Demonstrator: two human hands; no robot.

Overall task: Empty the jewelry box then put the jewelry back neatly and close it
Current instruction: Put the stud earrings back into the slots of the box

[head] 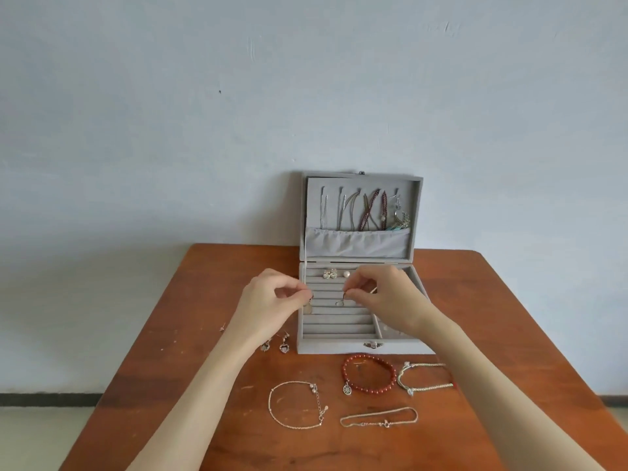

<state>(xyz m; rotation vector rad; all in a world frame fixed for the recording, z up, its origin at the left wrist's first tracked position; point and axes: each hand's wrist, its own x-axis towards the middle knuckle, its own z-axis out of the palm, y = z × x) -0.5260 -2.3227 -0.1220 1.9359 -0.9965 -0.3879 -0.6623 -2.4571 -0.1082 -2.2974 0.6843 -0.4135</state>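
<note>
A grey velvet jewelry box (pixel 333 348) stands open at the table's back, its lid upright against the wall with several necklaces (pixel 367 210) hanging in it. Small stud earrings (pixel 334 274) sit in the top ring row. My left hand (pixel 272 300) pinches a drop earring (pixel 308 308) at the box's left edge. My right hand (pixel 384 297) pinches a second drop earring (pixel 341 302) over the ring rows.
On the wooden table (pixel 190 334) in front of the box lie a red bead bracelet (pixel 368 373), a green cord bracelet (pixel 426 379), and two thin chain bracelets (pixel 295 404) (pixel 379 418). A pair of heart earrings (pixel 283 345) lies left of the box.
</note>
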